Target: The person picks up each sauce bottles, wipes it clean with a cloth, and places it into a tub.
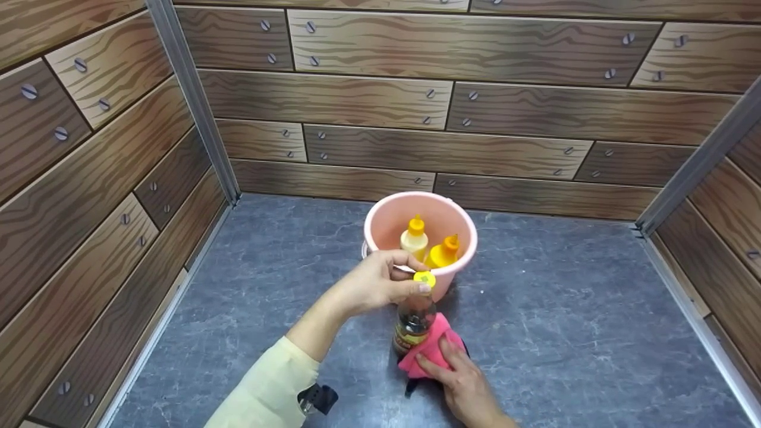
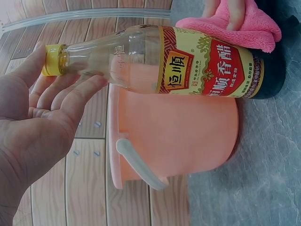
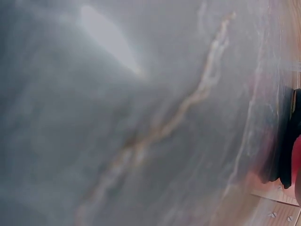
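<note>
A glass vinegar bottle (image 2: 136, 59) with a yellow cap (image 1: 424, 279) and a red-and-yellow label stands upright on the floor. My left hand (image 1: 377, 282) pinches the cap between thumb and fingers; in the left wrist view some of its fingers lie behind the neck. Low on the bottle's right side, my right hand (image 1: 467, 383) holds a pink cloth (image 1: 437, 348) against the glass near the label. A dark edge shows beside the cloth. The right wrist view catches only a sliver of pink cloth (image 3: 296, 165) and a black strip (image 3: 288, 136) at its right edge.
Just behind the bottle stands a pink bucket (image 2: 178, 136) with a white handle (image 2: 138, 162). Inside it are a pale squeeze bottle (image 1: 414, 242) and a yellow squeeze bottle (image 1: 441, 257), both with orange tops. Wood-patterned walls (image 1: 368, 101) enclose the grey marbled surface (image 1: 565, 321).
</note>
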Demonstrator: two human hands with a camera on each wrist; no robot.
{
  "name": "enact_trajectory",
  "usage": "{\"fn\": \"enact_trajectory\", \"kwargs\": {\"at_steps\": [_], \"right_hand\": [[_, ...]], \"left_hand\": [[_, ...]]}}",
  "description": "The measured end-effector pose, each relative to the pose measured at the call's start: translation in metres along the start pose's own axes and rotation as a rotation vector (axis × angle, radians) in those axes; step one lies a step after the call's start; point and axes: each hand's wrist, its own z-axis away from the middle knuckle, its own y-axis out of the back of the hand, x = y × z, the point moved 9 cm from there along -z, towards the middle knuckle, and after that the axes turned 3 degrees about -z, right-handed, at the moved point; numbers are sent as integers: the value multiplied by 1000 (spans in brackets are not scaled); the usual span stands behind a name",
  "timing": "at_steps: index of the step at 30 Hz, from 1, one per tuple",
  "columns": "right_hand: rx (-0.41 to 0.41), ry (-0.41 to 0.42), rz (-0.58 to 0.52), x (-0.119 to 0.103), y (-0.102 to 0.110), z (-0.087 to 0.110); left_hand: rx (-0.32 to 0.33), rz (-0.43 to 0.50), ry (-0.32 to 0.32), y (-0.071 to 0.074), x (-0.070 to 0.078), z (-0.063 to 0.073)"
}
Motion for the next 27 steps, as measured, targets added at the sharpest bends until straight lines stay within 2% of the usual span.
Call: {"fn": "enact_trajectory", "kwargs": {"at_steps": [8, 18, 23, 27], "right_hand": [[-34, -5, 24, 0, -1, 2], [-91, -51, 21, 2, -4, 4], [-215, -121, -11, 6, -9, 3], [-299, -145, 22, 8, -10, 2]], "left_hand": [[5, -21, 4, 0, 1, 0], [27, -27, 11, 0, 0, 0], [15, 11, 15, -1, 0, 1], [15, 2, 19, -1, 1, 2]]}}
